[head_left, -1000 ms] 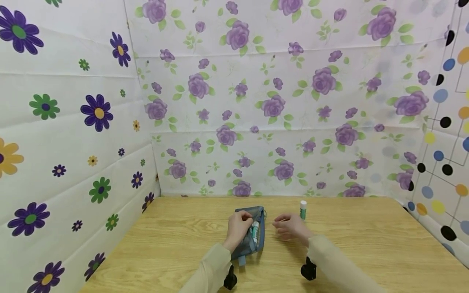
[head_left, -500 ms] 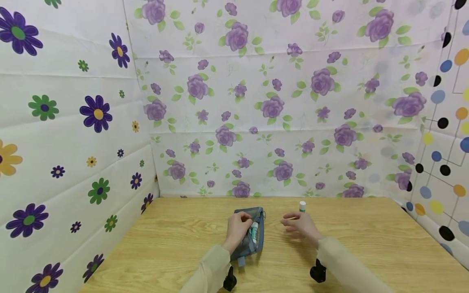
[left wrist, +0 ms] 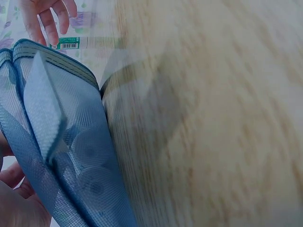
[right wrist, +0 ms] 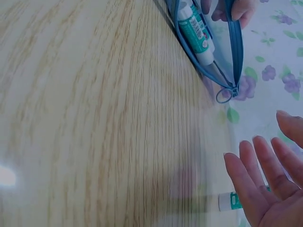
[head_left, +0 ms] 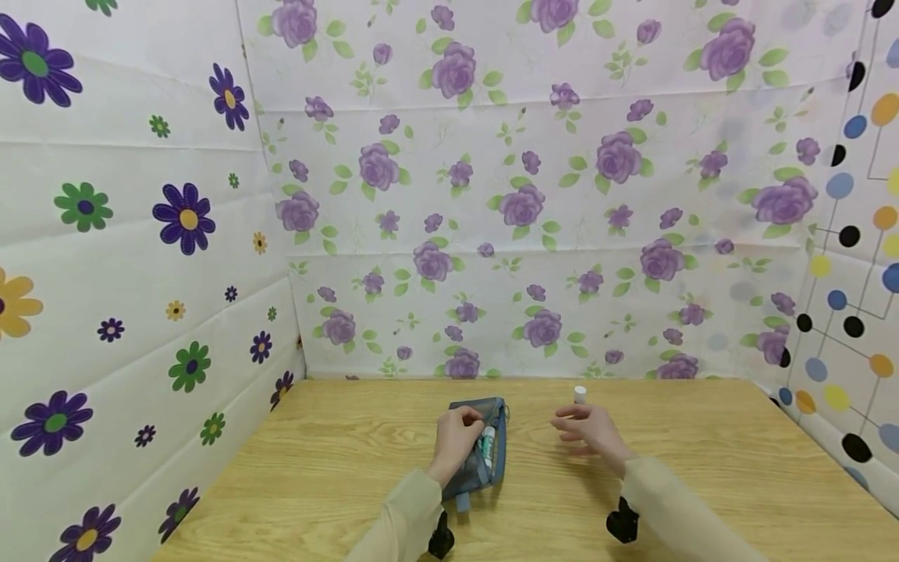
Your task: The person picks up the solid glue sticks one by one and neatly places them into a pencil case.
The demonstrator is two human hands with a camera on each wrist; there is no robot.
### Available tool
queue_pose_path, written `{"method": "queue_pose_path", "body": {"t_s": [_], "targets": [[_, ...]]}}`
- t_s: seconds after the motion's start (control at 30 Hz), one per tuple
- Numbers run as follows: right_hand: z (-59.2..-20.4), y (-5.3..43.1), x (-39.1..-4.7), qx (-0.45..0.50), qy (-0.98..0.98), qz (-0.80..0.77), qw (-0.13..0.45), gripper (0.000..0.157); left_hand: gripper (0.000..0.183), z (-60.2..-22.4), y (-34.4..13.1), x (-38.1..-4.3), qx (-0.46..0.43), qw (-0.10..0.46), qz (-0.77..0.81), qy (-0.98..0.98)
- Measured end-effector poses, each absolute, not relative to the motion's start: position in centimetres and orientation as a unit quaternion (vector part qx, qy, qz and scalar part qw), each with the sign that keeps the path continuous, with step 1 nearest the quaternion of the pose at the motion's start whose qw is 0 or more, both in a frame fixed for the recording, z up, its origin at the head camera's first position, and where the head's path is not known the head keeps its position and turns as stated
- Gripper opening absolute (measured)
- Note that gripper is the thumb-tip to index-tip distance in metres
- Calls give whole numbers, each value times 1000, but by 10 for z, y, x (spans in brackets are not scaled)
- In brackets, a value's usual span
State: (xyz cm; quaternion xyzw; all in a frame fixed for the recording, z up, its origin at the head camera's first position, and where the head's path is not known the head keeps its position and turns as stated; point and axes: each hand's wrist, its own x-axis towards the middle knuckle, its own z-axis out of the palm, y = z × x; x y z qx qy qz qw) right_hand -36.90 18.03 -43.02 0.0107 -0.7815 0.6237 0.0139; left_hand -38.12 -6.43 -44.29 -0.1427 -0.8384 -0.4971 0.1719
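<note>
My left hand (head_left: 453, 441) pinches the edge of a blue mesh zip pouch (left wrist: 90, 127), holding its mouth apart. Inside lie two green-and-white glue sticks (right wrist: 193, 35), side by side; their round ends show through the mesh in the left wrist view. To the right, my right hand (head_left: 595, 433) hovers over the table with fingers spread and nothing in them. Just behind it another glue stick (right wrist: 229, 201) stands upright. From the head view only its white cap (head_left: 579, 394) shows; the hand hides the rest.
The wooden table (head_left: 337, 445) runs back to a flowered cloth wall (head_left: 523, 312). A daisy-print cloth (head_left: 140, 351) lines the left side and a dotted one (head_left: 843, 343) the right. A cord loop (right wrist: 225, 96) hangs at the pouch's zip end.
My right hand has moved right, away from the pouch and in front of the standing glue stick, now covering most of it. The left hand and pouch have stayed put.
</note>
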Motion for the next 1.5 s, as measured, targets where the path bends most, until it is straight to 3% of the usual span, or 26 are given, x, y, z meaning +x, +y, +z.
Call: {"method": "queue_pose_path", "body": {"t_s": [0.57, 0.87, 1.07, 1.3, 1.5], "targets": [[-437, 214, -375, 37, -750, 658, 48, 45, 8, -440, -65, -379, -138, 164, -499, -839], [-488, 240, -429, -16, -717, 692, 79, 63, 10, -440, -66, -378, -135, 158, -501, -840], [-503, 245, -448, -4, -698, 703, 138, 58, 11, -439, -67, -378, -135, 153, -503, -840], [-499, 244, -442, 18, -720, 662, 210, 59, 10, -440, -66, -379, -137, 161, -500, -840], [-471, 234, -412, 16, -736, 641, 218, 56, 9, -441, -65, -379, -138, 164, -498, -840]]}}
